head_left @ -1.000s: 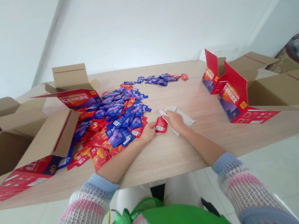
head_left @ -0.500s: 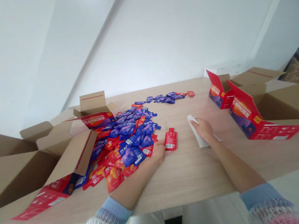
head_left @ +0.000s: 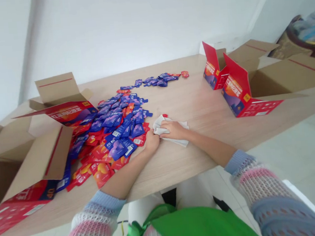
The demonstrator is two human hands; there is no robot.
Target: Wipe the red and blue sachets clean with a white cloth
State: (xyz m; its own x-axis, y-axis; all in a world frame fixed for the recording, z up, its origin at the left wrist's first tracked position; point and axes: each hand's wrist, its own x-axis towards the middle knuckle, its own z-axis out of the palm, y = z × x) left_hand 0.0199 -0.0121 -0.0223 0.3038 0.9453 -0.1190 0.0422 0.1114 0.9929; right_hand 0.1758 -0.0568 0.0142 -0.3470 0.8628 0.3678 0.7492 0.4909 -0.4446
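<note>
- Pale wood-grain table (head_left: 199, 92), running left to right across the scene
- Open red printed cartons: near left (head_left: 37, 163), far left (head_left: 71, 112), and two on the right, a nearer (head_left: 234, 91) and a farther (head_left: 211, 71)
- Heap of blue and red pouches (head_left: 116, 123) left of centre, with a short row of pouches (head_left: 159, 80) beyond it; a sweep of the left wrist could knock the heap loose
- Right hand (head_left: 173, 129), fingers curled over and gripping the rumpled white cloth (head_left: 159, 124); pressing too hard could skid whatever lies beneath
- Left hand (head_left: 152, 141), fingertips at the cloth's left edge; cannot tell what they pinch, and a loose hold could let the pouch slip
- Red pouch (head_left: 165, 115), right of the heap, nearly all under the cloth; its showing end points far, so the long axis probably runs near to far
</note>
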